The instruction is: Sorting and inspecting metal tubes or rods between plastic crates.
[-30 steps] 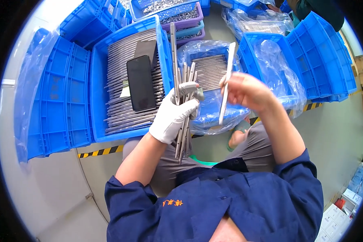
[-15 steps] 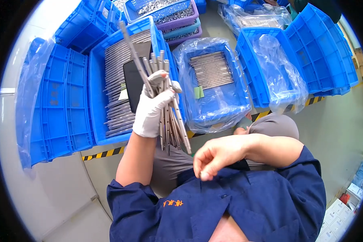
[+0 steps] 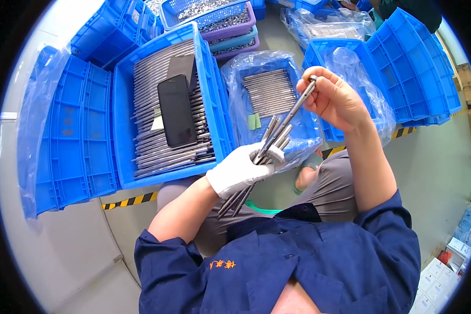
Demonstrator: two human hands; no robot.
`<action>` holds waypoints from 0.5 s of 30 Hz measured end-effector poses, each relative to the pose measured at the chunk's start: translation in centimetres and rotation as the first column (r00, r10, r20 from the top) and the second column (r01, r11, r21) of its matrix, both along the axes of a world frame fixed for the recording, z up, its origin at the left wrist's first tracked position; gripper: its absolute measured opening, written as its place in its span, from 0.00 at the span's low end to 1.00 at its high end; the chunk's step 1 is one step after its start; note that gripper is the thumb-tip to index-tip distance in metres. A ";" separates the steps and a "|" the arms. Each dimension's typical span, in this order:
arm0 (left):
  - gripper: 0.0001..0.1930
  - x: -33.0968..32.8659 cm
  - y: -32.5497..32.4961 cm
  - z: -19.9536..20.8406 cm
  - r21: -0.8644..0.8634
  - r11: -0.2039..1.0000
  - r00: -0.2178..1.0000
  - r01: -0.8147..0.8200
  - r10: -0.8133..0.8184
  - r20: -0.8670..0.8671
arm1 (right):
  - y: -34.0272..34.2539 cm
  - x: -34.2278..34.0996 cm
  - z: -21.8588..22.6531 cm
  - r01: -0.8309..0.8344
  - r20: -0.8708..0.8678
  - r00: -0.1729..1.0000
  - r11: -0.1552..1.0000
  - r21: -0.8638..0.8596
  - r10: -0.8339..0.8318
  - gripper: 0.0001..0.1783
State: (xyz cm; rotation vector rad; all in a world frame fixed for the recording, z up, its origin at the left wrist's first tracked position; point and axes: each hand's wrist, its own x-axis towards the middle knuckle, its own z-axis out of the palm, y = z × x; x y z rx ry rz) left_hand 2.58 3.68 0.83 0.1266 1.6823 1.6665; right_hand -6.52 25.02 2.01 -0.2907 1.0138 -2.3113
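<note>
Left hand (image 3: 240,170) is clamped round a bundle of metal rods (image 3: 281,140), above the lap at the lined crate's (image 3: 307,124) near edge. Right hand (image 3: 335,99) pinches near a small round piece (image 3: 312,78) atop one rod (image 3: 296,107) slanting into the left grip; exact contact unclear. Risks: slack left squeeze, rods likely slide out; uneven tips could snag the film (image 3: 229,81). Left crate's wall (image 3: 206,86) sits near the glove. Best room: over the lined crate.

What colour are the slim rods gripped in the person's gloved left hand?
The rods are silvery grey, showing best in the head view.
</note>
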 end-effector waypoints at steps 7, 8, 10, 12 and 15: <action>0.12 -0.1 -0.4 -0.3 -0.009 1.000 1.000 -0.026 0.025 -0.013 | -0.6 0.8 1.1 0.127 -0.212 0.976 0.919 0.374 -0.048 0.08; 0.12 -0.2 -0.4 -0.4 -0.020 1.000 1.000 -0.017 0.016 -0.019 | -0.9 1.1 0.9 0.091 -0.186 0.982 0.902 0.421 -0.013 0.08; 0.13 -0.3 -0.3 -0.3 -0.032 0.999 0.998 -0.032 0.030 -0.049 | -2.7 2.4 0.4 -0.064 -0.080 0.990 0.866 0.496 0.120 0.10; 0.15 -0.4 -0.4 -0.4 -0.060 0.997 0.998 -0.054 0.053 -0.014 | -5.0 4.2 -1.1 -0.130 -0.071 0.981 0.878 0.460 0.183 0.08; 0.18 -0.3 -0.7 -1.1 -0.031 0.993 0.993 -0.118 0.119 0.019 | -5.6 4.9 -1.4 -0.063 -0.110 0.986 0.888 0.456 0.127 0.07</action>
